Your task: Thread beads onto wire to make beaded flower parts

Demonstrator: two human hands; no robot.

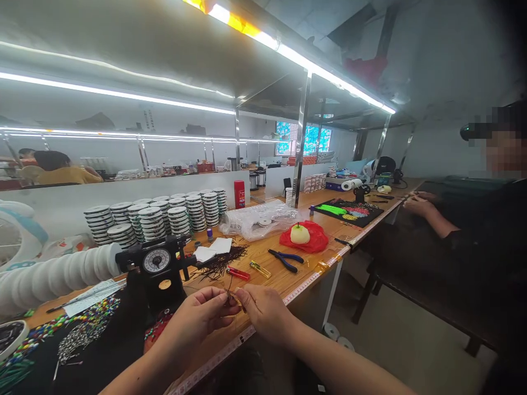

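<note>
**Black cord (pixel 229 283) pinched above the bench**

The left hand (pixel 193 323) and right hand (pixel 263 312) hold it between closed fingertips over a wooden workbench (pixel 304 280). Just beyond lie a red lighter (pixel 237 273), a yellow lighter (pixel 260 269) and blue-handled pliers (pixel 286 260); a black dial gauge (pixel 156 262) stands left.

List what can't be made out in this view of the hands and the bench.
All in the head view:
The piece between the left hand and right hand: mostly hidden by the fingers, shape unclear.
The dial: markings too small to read.
The red bottle: label too small.
The black mat: cut off by the bottom edge, partly hidden by the left forearm.
</note>
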